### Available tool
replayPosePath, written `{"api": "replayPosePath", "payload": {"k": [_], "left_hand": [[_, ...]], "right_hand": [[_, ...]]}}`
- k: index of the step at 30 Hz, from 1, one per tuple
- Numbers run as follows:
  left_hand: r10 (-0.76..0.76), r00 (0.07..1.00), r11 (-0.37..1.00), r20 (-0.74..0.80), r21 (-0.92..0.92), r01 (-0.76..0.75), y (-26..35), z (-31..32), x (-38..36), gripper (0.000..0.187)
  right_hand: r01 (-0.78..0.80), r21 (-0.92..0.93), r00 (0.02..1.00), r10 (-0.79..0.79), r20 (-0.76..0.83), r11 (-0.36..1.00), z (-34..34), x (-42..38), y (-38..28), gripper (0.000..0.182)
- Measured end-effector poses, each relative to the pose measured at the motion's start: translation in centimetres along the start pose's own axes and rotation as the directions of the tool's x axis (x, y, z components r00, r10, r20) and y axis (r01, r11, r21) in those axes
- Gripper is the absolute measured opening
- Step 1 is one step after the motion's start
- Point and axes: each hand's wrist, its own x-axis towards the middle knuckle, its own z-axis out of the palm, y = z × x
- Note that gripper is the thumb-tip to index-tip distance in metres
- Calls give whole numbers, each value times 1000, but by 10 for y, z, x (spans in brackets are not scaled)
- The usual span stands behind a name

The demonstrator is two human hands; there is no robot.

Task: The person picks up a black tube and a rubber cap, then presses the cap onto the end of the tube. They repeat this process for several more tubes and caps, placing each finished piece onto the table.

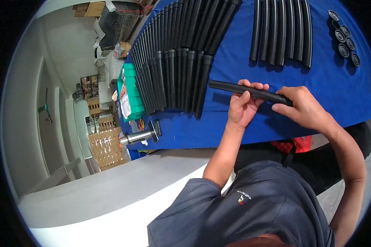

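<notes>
A black tube (228,86) is held slantwise over the blue cloth, its far end pointing left. My left hand (244,108), palm up, wraps its fingers and thumb round the tube's middle. At the tube's right end, my right hand (303,107) is closed over it, so that end is mostly hidden. Several plain black tubes (281,33) lie side by side beyond my hands. To their right are several small round black caps (343,50) with ringed faces. Many black tubes with wider collars (189,78) lie in two rows on the left.
Blue cloth (235,127) covers the table. At its left edge stands a green crate (130,74) with papers in it. Near the front left edge are a silver cylinder (138,137) and a phone-like dark object (154,131). A red bag (303,144) shows below the table edge.
</notes>
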Motion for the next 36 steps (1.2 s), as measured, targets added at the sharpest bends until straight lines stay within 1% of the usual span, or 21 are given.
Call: {"api": "replayPosePath", "payload": {"k": [1, 3, 6, 7, 9, 10, 11, 12, 14, 17, 20, 21, 22, 23, 24, 25, 26, 27, 30, 33, 36], "left_hand": [[3, 1000, 1000, -26, -10, -4, 0, 2, 0, 29], [8, 997, 1000, -75, -30, -10, -1, 7, 0, 28], [-2, 997, 999, -73, -40, -1, -1, 6, 0, 28], [-4, 999, 1000, -53, -31, 2, -1, 4, 0, 28], [-9, 1000, 1000, -10, -10, 9, 0, 0, 0, 28], [-9, 1000, 1000, -11, -8, 9, 0, 0, 1, 28], [-9, 1000, 1000, -11, -5, 9, 1, 1, 1, 28], [-9, 1000, 1000, -11, -3, 9, 1, 2, 1, 28], [11, 999, 1000, -45, -1, -11, -1, 6, 1, 28], [10, 998, 1000, -70, -2, -10, -1, 7, 0, 28], [-3, 1000, 1000, -11, -10, 3, 1, -1, 0, 28], [-5, 1000, 1000, 19, -12, 6, 1, -2, 0, 28], [-3, 1000, 1000, 0, -6, 3, 1, -1, -1, 28], [-1, 1000, 1000, -16, 0, 1, 0, 1, 0, 28], [2, 999, 1000, -33, 6, -1, 0, 3, 0, 27], [-8, 999, 1000, -47, -11, 7, 0, 5, 0, 28], [-17, 998, 999, -63, -28, 15, 1, 8, 1, 28], [-26, 997, 999, -79, -47, 22, 1, 9, 1, 28], [-13, 1000, 1000, -16, 6, 13, 1, 4, 1, 28], [-27, 999, 1000, -21, 5, 27, 2, 4, 1, 27], [-26, 999, 1000, -43, -15, 25, 2, 5, 0, 27]], "right_hand": [[105, -77, 988, -113, -105, 991, 5, 1, 4, 35], [280, -261, 894, -350, -281, 924, 17, 1, 11, 35], [230, -421, 870, -379, -315, 877, 21, -2, -1, 30], [192, -329, 904, -297, -307, 924, 18, -4, -4, 28], [6, -64, 994, -13, -107, 998, -3, -2, -16, 28], [-113, 52, 993, 112, 21, 992, -10, 1, -19, 28], [-169, 64, 985, 167, 35, 983, -10, 2, -20, 28], [-30, -4, 996, 30, -85, 1000, -4, 2, -13, 28], [219, -183, 922, -265, -282, 958, 12, 2, 3, 27], [154, -345, 918, -263, -297, 926, 18, -2, -2, 28], [215, -261, 918, -286, -274, 941, 15, -3, 0, 27], [87, -96, 979, -104, -178, 992, 8, -2, -7, 27], [-65, 55, 996, 68, -51, 996, -5, 0, -20, 27], [-232, 182, 971, 217, 98, 956, -13, 1, -27, 27], [-44, 16, 995, 46, -87, 999, -5, 0, -20, 28], [115, -181, 959, -157, -236, 977, 9, 0, -6, 29], [232, -390, 867, -371, -333, 891, 19, 2, 0, 29], [223, -486, 853, -410, -323, 845, 23, 2, 3, 31], [184, -281, 936, -256, -243, 942, 16, -3, 2, 30], [41, -25, 992, -43, -119, 999, 4, 2, -2, 27], [177, -188, 930, -227, -289, 966, 15, 1, -3, 27]]}}
